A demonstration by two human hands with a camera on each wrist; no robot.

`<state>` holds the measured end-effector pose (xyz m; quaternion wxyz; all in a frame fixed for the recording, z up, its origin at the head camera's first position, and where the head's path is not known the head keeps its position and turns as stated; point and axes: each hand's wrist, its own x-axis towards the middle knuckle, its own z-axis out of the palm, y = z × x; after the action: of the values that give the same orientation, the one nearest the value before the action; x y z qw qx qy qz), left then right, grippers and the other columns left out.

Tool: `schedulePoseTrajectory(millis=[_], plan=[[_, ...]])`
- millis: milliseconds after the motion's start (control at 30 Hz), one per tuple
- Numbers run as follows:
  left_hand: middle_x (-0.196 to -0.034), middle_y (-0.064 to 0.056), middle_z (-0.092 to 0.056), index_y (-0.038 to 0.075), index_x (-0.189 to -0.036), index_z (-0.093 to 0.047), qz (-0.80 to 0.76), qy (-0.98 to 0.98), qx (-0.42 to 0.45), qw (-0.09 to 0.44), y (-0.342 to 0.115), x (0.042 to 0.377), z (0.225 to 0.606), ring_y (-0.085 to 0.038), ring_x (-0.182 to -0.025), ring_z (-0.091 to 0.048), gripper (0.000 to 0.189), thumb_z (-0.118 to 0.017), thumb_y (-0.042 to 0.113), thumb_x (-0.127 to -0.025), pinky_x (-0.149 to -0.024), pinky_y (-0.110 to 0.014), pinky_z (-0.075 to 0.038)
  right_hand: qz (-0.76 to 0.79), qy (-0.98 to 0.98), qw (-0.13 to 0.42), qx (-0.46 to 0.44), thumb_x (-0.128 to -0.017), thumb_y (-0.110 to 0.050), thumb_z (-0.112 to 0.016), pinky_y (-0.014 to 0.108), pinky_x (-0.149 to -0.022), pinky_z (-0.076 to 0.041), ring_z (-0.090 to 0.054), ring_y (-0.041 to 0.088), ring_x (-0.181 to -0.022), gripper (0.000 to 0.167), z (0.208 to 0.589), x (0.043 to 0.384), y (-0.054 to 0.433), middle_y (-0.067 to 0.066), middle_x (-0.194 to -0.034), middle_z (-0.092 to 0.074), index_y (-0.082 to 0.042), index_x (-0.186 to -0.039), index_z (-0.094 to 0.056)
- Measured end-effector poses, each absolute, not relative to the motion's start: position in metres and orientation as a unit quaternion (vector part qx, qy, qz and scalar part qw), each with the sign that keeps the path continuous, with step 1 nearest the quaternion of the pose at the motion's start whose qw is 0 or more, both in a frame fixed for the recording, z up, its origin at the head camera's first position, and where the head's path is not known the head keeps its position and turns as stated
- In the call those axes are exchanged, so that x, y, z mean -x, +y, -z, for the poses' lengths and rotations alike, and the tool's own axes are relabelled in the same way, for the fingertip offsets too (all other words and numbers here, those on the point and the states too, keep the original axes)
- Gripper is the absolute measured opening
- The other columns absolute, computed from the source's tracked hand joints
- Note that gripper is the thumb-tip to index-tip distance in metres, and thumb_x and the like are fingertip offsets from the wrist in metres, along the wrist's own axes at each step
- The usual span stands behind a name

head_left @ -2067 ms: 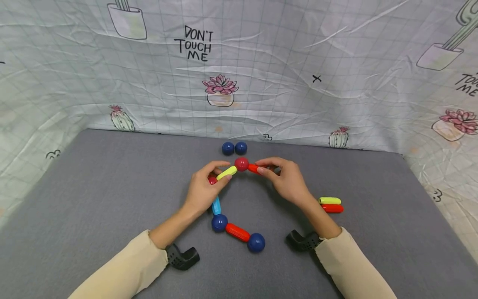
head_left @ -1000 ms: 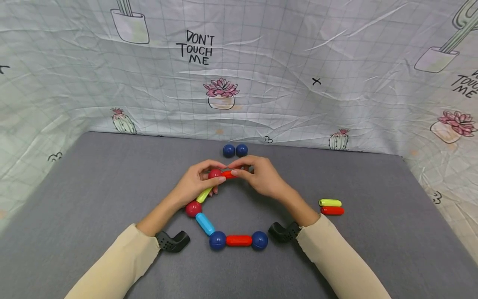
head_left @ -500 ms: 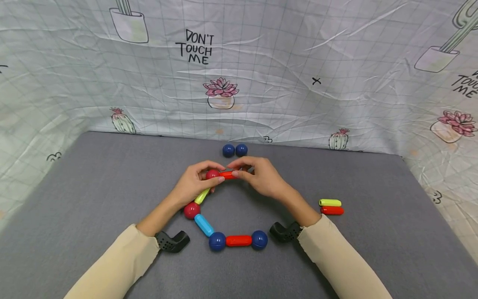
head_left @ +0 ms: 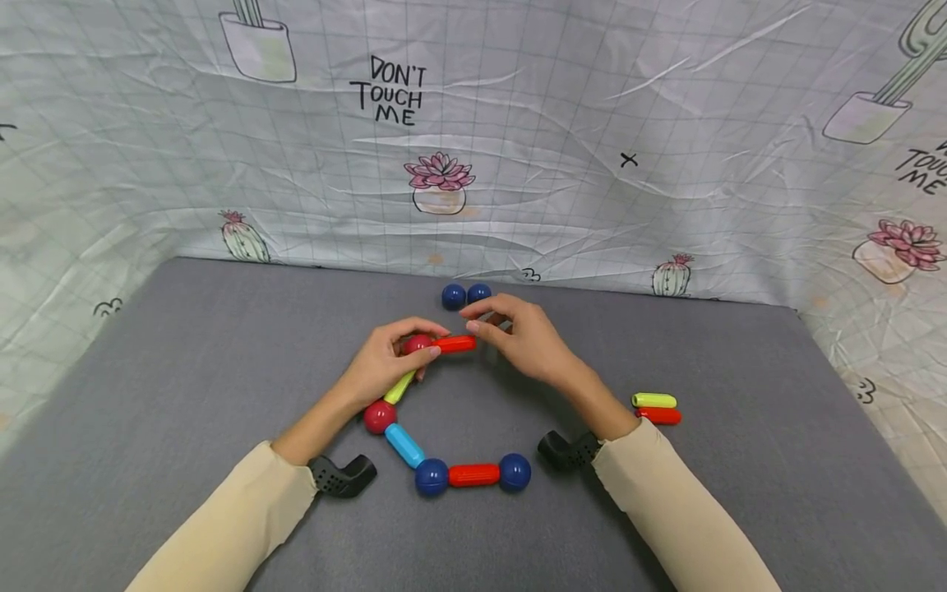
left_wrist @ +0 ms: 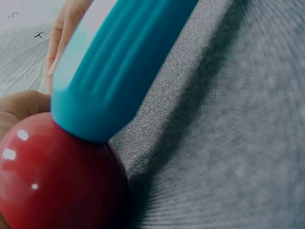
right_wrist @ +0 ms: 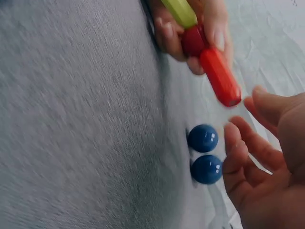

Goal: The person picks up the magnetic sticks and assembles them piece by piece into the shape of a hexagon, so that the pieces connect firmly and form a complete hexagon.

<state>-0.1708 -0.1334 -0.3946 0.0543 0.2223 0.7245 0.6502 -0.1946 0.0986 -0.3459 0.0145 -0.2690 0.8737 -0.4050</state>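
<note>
My left hand (head_left: 381,362) grips the far red ball (head_left: 418,344) of a chain of balls and rods. From that ball a red rod (head_left: 456,344) sticks out to the right, its end free. A yellow-green rod (head_left: 399,387) runs down from it to a second red ball (head_left: 381,417). A light blue rod (head_left: 404,446) links that to a blue ball (head_left: 431,477), then a red rod (head_left: 474,475) and another blue ball (head_left: 515,473). Just off the free rod end, my right hand (head_left: 525,337) holds nothing, thumb and fingers apart, as the right wrist view confirms.
Two loose blue balls (head_left: 454,297) sit side by side near the back edge, just beyond the hands. To the right lie a yellow-green rod (head_left: 654,400) and a red rod (head_left: 660,415) together. A printed cloth (head_left: 547,164) hangs behind the grey table (head_left: 222,345).
The red rod came in from the right with the red ball, swinging toward the left hand. My right hand has since released the rod and drawn slightly back and right.
</note>
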Motion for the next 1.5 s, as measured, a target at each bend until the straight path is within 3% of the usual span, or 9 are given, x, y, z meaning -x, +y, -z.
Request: schedulePoseTrajectory(millis=[267,467,567,900,1100,1333,1500], plan=[[-0.07,-0.021,-0.058,0.003,-0.119,-0.062,-0.644,0.726,-0.233,0.058,-0.134,0.171,0.392,-0.025,-0.057,-0.051,0.024,-0.058,0.007,-0.095,-0.055,-0.025,-0.043,0.428,0.876,-0.045,0.218,-0.099,-0.022,-0.056,0.036,-0.074,-0.046,-0.054,0.018,-0.095,0.026,0.352,0.216,0.095,0.0,-0.122,-0.058,-0.014,-0.122,-0.065],[-0.07,-0.019,-0.057,0.006,-0.119,-0.064,-0.635,0.736,-0.228,0.057,-0.133,0.17,0.391,-0.024,-0.056,-0.05,0.026,-0.062,0.01,-0.094,-0.053,-0.025,-0.042,0.39,0.892,-0.018,0.228,-0.1,-0.019,-0.053,0.041,-0.092,-0.042,-0.052,0.026,-0.113,0.04,0.359,0.226,0.09,0.008,-0.144,-0.043,-0.01,-0.139,-0.051],[-0.068,-0.016,-0.056,0.01,-0.118,-0.065,-0.625,0.748,-0.217,0.057,-0.133,0.17,0.391,-0.024,-0.056,-0.051,0.026,-0.066,0.014,-0.092,-0.052,-0.026,-0.042,0.371,0.899,-0.002,0.234,-0.1,-0.016,-0.052,0.042,-0.095,-0.04,-0.049,0.027,-0.119,0.042,0.361,0.227,0.09,0.01,-0.146,-0.04,-0.009,-0.141,-0.048],[-0.074,-0.018,-0.06,0.01,-0.117,-0.067,-0.626,0.749,-0.21,0.06,-0.133,0.171,0.394,-0.026,-0.057,-0.054,0.026,-0.067,0.016,-0.091,-0.053,-0.026,-0.044,0.341,0.919,0.0,0.197,-0.093,-0.011,-0.063,0.037,-0.082,-0.046,-0.056,0.022,-0.094,0.038,0.367,0.227,0.092,0.006,-0.129,-0.051,-0.012,-0.131,-0.058],[-0.073,-0.017,-0.059,0.009,-0.118,-0.067,-0.625,0.75,-0.207,0.062,-0.134,0.172,0.393,-0.025,-0.058,-0.054,0.027,-0.067,0.016,-0.091,-0.054,-0.026,-0.044,0.344,0.92,-0.017,0.187,-0.089,-0.013,-0.07,0.035,-0.072,-0.044,-0.054,0.021,-0.084,0.035,0.37,0.221,0.101,0.007,-0.113,-0.058,-0.013,-0.123,-0.063],[-0.073,-0.016,-0.059,0.009,-0.119,-0.066,-0.617,0.757,-0.203,0.067,-0.133,0.171,0.391,-0.024,-0.059,-0.054,0.029,-0.068,0.017,-0.091,-0.055,-0.026,-0.043,0.36,0.911,-0.027,0.199,-0.089,-0.014,-0.07,0.033,-0.069,-0.041,-0.054,0.017,-0.08,0.033,0.374,0.207,0.112,0.005,-0.102,-0.06,-0.011,-0.121,-0.063],[-0.073,-0.015,-0.059,0.011,-0.119,-0.067,-0.614,0.76,-0.202,0.067,-0.133,0.17,0.391,-0.024,-0.059,-0.054,0.028,-0.068,0.018,-0.091,-0.056,-0.026,-0.043,0.382,0.902,-0.025,0.201,-0.091,-0.015,-0.068,0.034,-0.071,-0.043,-0.056,0.019,-0.085,0.034,0.372,0.197,0.116,0.005,-0.107,-0.059,-0.014,-0.124,-0.061]])
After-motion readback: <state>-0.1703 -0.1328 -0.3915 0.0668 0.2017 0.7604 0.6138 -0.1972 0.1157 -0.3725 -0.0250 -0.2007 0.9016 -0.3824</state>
